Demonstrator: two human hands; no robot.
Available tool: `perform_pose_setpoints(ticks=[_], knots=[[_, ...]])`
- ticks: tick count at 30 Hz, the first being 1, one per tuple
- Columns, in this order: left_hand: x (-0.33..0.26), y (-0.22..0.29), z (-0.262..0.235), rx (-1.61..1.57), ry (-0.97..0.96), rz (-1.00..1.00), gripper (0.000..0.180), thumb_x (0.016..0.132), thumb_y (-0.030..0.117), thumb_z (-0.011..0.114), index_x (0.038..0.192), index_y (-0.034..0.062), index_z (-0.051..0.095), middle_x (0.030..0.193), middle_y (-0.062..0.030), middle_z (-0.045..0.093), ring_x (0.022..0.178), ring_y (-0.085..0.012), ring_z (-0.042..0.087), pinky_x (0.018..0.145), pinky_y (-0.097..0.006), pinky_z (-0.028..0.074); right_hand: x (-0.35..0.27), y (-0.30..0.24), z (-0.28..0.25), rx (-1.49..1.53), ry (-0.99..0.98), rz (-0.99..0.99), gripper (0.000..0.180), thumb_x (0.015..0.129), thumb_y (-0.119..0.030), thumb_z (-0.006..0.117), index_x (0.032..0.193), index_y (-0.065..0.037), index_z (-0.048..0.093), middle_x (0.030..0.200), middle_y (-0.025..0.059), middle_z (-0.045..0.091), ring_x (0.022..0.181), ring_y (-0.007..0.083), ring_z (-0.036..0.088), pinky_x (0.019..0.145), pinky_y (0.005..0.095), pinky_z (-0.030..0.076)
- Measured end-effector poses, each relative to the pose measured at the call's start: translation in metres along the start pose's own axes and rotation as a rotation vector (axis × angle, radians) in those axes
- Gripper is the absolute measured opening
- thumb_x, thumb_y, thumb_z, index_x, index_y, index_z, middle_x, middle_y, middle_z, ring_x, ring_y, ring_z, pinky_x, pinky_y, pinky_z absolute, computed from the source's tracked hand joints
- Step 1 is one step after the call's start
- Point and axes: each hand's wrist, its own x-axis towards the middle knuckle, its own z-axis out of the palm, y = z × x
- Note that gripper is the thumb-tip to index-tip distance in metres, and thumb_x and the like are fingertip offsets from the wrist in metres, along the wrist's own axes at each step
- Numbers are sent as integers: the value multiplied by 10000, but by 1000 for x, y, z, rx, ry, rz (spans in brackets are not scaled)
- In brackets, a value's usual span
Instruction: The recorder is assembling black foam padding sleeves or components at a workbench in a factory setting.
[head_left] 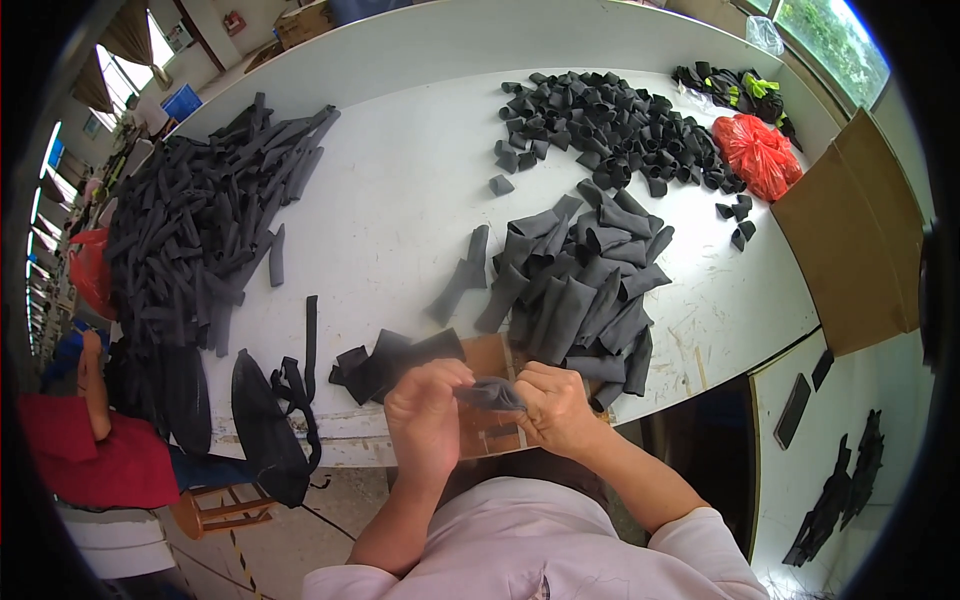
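Above the table's front edge, a dark grey fabric tube [490, 394] is stretched between my two hands. My left hand [424, 408] pinches its left end, and my right hand [556, 408] grips the right end with the fingers curled in. Under the hands lies a brown board [484, 356], partly covered. Several flat dark fabric pieces [405, 352] rest just beyond my left hand. Past my right hand is a heap of wide grey fabric tubes [575, 300], with a couple of separate tubes [460, 278] at its left.
Short black tubes [610, 125] are heaped at the back; narrow dark strips [185, 205] cover the left. A red plastic bag [757, 157] and cardboard sheet [850, 235] stand right, near a phone [793, 411]. A person in red [110, 460] sits left by a wooden stool [222, 510].
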Motion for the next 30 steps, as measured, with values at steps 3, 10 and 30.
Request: perform_pose_setpoints(ticks=[3, 10, 30], knots=[[-1, -2, 0, 11, -25, -27, 153, 838, 156, 544, 782, 14, 555, 798, -92, 578, 786, -190, 486, 773, -321, 382, -8, 2, 11, 25, 40, 16, 190, 670, -138, 633, 644, -53, 465, 578, 79, 472, 551, 256, 502, 464, 350, 406], [50, -24, -5, 410, 34, -134, 115, 848, 105, 526, 863, 1, 574, 848, -85, 596, 778, -103, 522, 704, -226, 414, 18, -13, -28, 139, 97, -101, 176, 720, -113, 622, 671, -46, 467, 618, 82, 488, 526, 254, 493, 462, 341, 401], [135, -53, -2, 341, 198, -133, 198, 759, 76, 592, 917, -16, 517, 772, -72, 565, 599, -106, 498, 507, -210, 385, -10, 17, 12, -321, -156, 736, 427, 799, -392, 547, 628, -3, 506, 521, 182, 548, 520, 329, 574, 471, 397, 451]])
